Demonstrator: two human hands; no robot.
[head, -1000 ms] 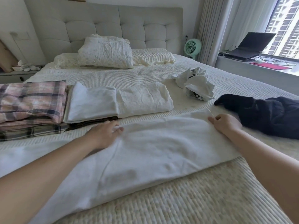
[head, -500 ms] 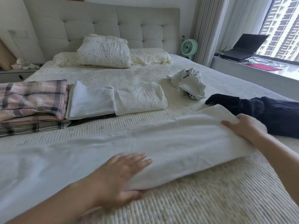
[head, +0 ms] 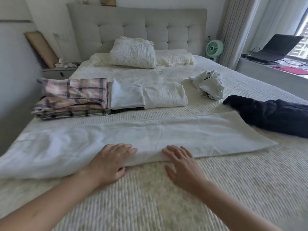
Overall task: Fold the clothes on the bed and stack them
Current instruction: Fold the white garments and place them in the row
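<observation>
Hands (head: 108,162) (head: 180,162) flat on long white cloth (head: 150,135) — smooth, ribbed bedspread (head: 150,197).

We lose the dark garment (head: 273,114), well beyond and to the right of the right hand (head: 182,165), at the picture's right edge. The white cloth (head: 150,139) under both hands runs off the frame to the left of the left hand (head: 110,164). The right hand is smeared by motion blur, its fingers hard to tell apart. A dark layer beneath the folded white pile (head: 126,97) shows only as an edge. The items on the nightstand (head: 58,70) are too small for us to make out.
</observation>
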